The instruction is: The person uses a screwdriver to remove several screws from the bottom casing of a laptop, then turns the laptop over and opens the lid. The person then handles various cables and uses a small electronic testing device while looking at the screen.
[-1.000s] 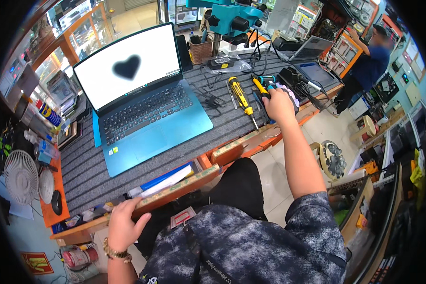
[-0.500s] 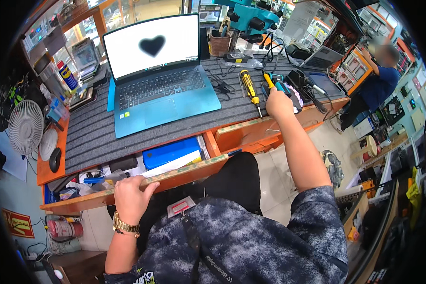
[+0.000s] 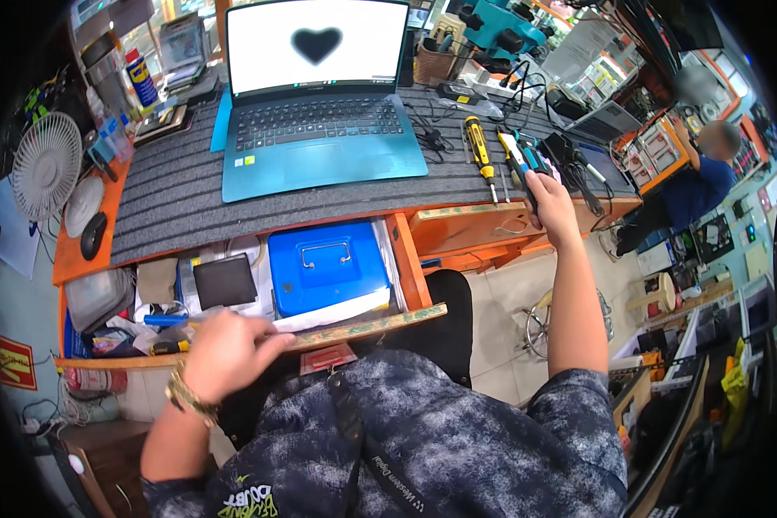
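At the near rim of the pulled-out drawer (image 3: pixel 363 326) is my left hand (image 3: pixel 229 350), slightly blurred. Its thumb stands apart from the bent fingers and nothing shows between them. In the drawer lie a blue metal box (image 3: pixel 324 285) with a wire handle, a black wallet-like item (image 3: pixel 224 281) and mixed small items. My right hand (image 3: pixel 551 203) is closed around a long yellow-and-black tool (image 3: pixel 514 155) at the desk's right front; its exact kind is unclear. Left of that tool a yellow-and-black screwdriver (image 3: pixel 479 147) lies on the ribbed grey mat (image 3: pixel 173 203).
An open teal laptop (image 3: pixel 328 155) showing a dark heart stands on the desk. A white fan (image 3: pixel 47 164), a black mouse (image 3: pixel 93 236) and a spray can (image 3: pixel 141 78) are at the left. Cables (image 3: pixel 578 168) lie at the right. A person in blue (image 3: pixel 708 186) stands beyond.
The drawer has come out farther toward me, uncovering the blue box's handle and the black wallet-like item. My left hand has loosened at its rim. My right hand's tool shows at a different angle.
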A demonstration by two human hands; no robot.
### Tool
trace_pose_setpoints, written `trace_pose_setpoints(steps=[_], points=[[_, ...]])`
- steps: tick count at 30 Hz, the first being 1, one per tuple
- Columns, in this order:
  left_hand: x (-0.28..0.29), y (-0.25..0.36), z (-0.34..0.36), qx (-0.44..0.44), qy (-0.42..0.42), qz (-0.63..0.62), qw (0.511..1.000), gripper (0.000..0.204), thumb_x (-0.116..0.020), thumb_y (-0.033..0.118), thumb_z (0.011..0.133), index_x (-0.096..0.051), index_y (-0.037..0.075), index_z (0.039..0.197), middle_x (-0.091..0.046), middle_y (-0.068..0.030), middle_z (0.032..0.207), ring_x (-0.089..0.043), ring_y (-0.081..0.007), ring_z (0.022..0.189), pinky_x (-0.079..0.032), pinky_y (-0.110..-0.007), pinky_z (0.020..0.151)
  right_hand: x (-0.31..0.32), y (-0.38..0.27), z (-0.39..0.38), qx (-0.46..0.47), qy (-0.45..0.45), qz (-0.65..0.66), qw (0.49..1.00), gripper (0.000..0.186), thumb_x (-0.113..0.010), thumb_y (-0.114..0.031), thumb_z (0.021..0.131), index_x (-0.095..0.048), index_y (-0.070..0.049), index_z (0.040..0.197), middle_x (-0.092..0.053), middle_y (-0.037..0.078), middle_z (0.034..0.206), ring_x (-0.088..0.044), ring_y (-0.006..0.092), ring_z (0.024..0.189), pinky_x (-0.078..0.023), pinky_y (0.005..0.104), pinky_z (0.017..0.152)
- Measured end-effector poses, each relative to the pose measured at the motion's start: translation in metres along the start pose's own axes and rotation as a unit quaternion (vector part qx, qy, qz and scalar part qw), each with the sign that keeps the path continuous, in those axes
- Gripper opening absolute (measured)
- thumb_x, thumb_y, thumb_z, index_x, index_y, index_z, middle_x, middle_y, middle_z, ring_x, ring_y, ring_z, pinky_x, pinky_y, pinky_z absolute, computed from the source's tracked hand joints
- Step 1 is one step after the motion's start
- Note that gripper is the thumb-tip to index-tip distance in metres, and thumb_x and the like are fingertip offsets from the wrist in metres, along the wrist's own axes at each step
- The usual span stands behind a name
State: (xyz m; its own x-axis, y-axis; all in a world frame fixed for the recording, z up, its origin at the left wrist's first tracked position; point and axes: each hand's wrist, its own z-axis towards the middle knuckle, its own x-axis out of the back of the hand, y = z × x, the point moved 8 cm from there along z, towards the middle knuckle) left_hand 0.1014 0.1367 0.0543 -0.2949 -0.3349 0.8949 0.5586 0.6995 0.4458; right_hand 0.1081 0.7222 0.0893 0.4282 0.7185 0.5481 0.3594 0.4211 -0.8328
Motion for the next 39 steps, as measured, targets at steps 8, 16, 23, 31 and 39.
trace_pose_setpoints(steps=[8, 16, 23, 31, 39], points=[[-0.009, -0.018, 0.074, -0.183, -0.058, 0.194, 0.962, 0.066, -0.101, 0.03, 0.076, -0.062, 0.01, 0.125, -0.064, -0.0138, 0.121, -0.075, -0.0374, 0.113, -0.061, -0.051, 0.093, -0.075, -0.03, -0.07, 0.054, -0.075, 0.176, 0.98, 0.038, -0.063, -0.041, 0.119, -0.067, -0.009, 0.1, -0.064, 0.003, 0.069, -0.055, 0.0118, 0.049, -0.042, 0.0295, 0.047], [-0.029, -0.016, 0.078, -0.311, -0.024, 0.242, 0.919, 0.06, -0.1, 0.037, 0.076, -0.066, 0.015, 0.121, -0.064, -0.0056, 0.115, -0.073, -0.0272, 0.104, -0.06, -0.043, 0.088, -0.151, -0.054, -0.12, 0.027, -0.224, 0.126, 0.966, 0.033, -0.061, -0.027, 0.113, -0.071, -0.002, 0.094, -0.064, 0.004, 0.066, -0.053, 0.0105, 0.05, -0.041, 0.0292, 0.05], [0.032, -0.03, 0.071, -0.291, 0.178, 0.141, 0.929, 0.044, -0.095, 0.035, 0.082, -0.074, 0.009, 0.112, -0.074, -0.009, 0.106, -0.074, -0.0308, 0.089, -0.061, -0.043, 0.076, -0.199, -0.104, -0.164, 0.247, -0.407, -0.112, 0.872, 0.032, -0.063, -0.011, 0.099, -0.071, -0.001, 0.128, -0.074, 0.016, 0.086, -0.073, 0.0345, 0.079, -0.058, 0.0462, 0.074], [0.045, -0.027, 0.075, -0.231, 0.248, 0.115, 0.934, 0.038, -0.095, 0.035, 0.088, -0.074, 0.008, 0.104, -0.072, -0.0088, 0.092, -0.074, -0.0326, 0.079, -0.06, -0.042, 0.069, -0.231, -0.135, -0.188, 0.474, -0.25, -0.222, 0.814, 0.035, -0.074, -0.008, 0.098, -0.075, -0.002, 0.133, -0.078, 0.02, 0.12, -0.077, 0.0409, 0.11, -0.063, 0.0514, 0.094], [0.046, -0.02, 0.085, -0.235, 0.239, 0.064, 0.94, 0.034, -0.095, 0.028, 0.082, -0.074, 0.007, 0.098, -0.073, -0.0098, 0.092, -0.074, -0.0333, 0.081, -0.06, -0.043, 0.07, -0.061, -0.067, 0.043, 0.2, 0.107, -0.293, 0.929, 0.046, -0.079, -0.028, 0.102, -0.078, 0.002, 0.137, -0.083, 0.024, 0.103, -0.081, 0.0393, 0.095, -0.063, 0.0481, 0.089]])
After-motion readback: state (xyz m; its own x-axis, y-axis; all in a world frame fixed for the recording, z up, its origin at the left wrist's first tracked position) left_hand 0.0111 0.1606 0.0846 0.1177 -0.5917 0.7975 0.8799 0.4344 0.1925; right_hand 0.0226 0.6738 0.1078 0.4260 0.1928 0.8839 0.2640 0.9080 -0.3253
